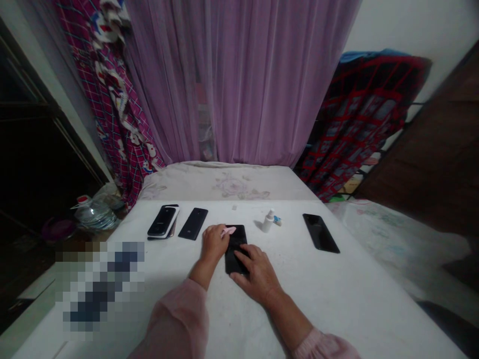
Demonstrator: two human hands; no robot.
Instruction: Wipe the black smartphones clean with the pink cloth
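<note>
Here we go, pink sleeves (175,324) reaching in at the bottom of the view, and both hands are working on the bench (299,299)! The right hand (256,275) lies open, fingers spread across the lower part of a black smartphone (235,249), pinning it face-up mid-bench, not clamped around it. The left hand (214,244) is closed on a small pink piece (228,231), pinched right at the phone's upper left edge, touching or just beside it.

Just past that, to the left, a black phone (193,223) lies beside a stack of phones (162,222). To the right stand a white dropper bottle (267,222) and a small blue-and-white box (277,220), touching or nearly so. Further right, another black phone (321,233) sits at an angle. Beyond the bench, a floral bolster (228,184), and behind it all, a lilac curtain (243,75)!
</note>
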